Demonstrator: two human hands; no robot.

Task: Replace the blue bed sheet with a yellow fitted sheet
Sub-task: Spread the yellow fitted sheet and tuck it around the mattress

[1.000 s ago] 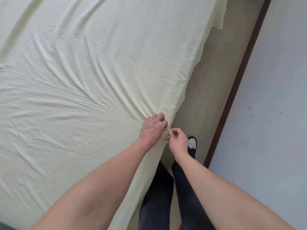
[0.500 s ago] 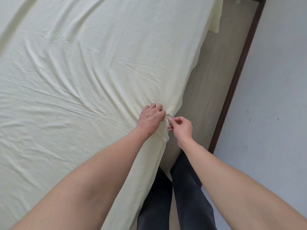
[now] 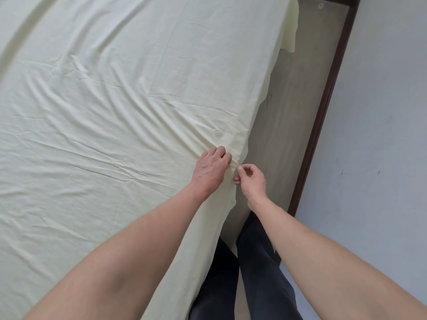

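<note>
1. Sheet [image 3: 111,116], pale yellow, spread flat over the whole bed top, wrinkled, creases fanning out from the near right edge where both hands meet. Its right side hangs over the bed edge toward the floor; a loose flap [image 3: 290,31] droops at the far right corner.
2. Wall [image 3: 379,135], light grey, on the right, with a few small dark marks.
3. Floor [image 3: 293,107], beige strip between bed and wall.
4. Baseboard [image 3: 323,112], dark brown, runs along the foot of the wall.
5. Legs [image 3: 256,273] in dark trousers, standing on the floor strip just beside the bed edge.
6. Left hand [image 3: 211,169], knuckles up, fingers curled, gripping a bunch of sheet right at the bed's edge; fabric puckers under it.
7. Right hand [image 3: 250,179], just beside the left, nearly touching, thumb and forefinger pinching the sheet's hanging edge, other fingers curled in.
8. Small round fitting [image 3: 321,5] on the floor at the far top, too small to identify.
</note>
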